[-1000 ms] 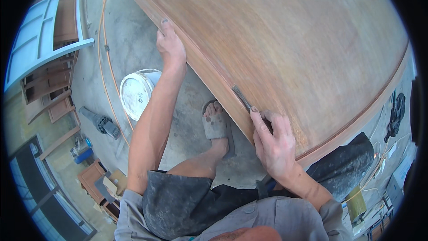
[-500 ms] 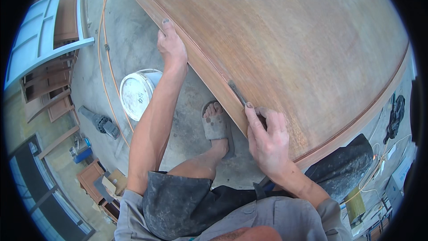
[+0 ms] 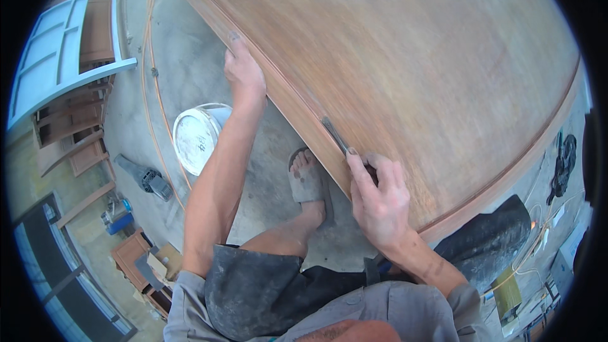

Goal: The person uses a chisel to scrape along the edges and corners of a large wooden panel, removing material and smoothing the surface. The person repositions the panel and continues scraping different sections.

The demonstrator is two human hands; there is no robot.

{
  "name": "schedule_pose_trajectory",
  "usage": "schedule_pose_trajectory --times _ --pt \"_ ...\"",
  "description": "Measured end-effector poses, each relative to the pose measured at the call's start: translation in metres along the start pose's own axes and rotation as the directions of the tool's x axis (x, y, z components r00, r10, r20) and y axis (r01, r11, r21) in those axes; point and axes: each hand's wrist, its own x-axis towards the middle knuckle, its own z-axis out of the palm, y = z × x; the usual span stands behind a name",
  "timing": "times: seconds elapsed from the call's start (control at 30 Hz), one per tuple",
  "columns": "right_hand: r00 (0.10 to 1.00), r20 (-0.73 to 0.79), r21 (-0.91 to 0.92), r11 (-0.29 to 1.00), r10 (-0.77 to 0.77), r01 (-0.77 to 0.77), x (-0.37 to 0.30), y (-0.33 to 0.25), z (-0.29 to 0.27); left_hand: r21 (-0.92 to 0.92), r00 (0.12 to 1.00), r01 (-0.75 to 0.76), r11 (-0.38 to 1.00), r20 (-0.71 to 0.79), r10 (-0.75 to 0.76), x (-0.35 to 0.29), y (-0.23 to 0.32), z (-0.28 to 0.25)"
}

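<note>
Across the upper middle and right of the frame, I have a broad wooden panel (image 3: 430,69), its brown grain streaked with paler patches, a reddish line running close to its near edges. Stained grey concrete floor (image 3: 275,136) shows to its left. From my seat, I see the right hand (image 3: 382,199) just below and right of centre, thumb and fingers clamped on a slim, dark metal tool (image 3: 334,133), whose tip points up-left beside that line. Left of top centre, the left hand (image 3: 246,75) lays its thumb on the panel's edge; its other fingers are hidden, so I cannot tell how they stand.

A white bucket (image 3: 193,142) sits left of centre, its right side partly covered from me by the left forearm (image 3: 218,190). Orange hoses (image 3: 145,63) run down past it. At the upper left stands a pale blue frame (image 3: 71,79); below it lie a grey power tool (image 3: 142,176) and, lower, a blue device (image 3: 118,221). A sandalled foot (image 3: 305,183) rests under the panel's edge, and a black bag (image 3: 562,164) is at far right.
</note>
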Motion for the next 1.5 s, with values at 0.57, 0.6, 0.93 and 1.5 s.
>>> schedule_pose_trajectory --times 0.57,0.6,0.93,1.5 --pt "0.909 0.140 0.044 0.920 -0.393 0.391 0.192 0.035 0.044 0.076 0.996 -0.074 0.994 -0.040 0.077 -0.015 0.012 0.003" --pt "0.891 0.167 0.026 0.905 -0.422 0.424 0.204 0.037 0.043 0.063 0.996 -0.075 0.995 -0.038 0.078 -0.017 0.013 0.004" --pt "0.776 0.444 -0.164 0.812 -0.447 0.561 0.267 0.025 0.046 0.009 0.998 -0.063 0.998 -0.022 0.063 -0.017 0.010 0.003" --pt "0.636 0.484 -0.169 0.649 -0.601 0.742 0.240 0.052 0.022 0.087 0.998 -0.058 0.994 -0.025 0.061 -0.015 0.011 0.004"
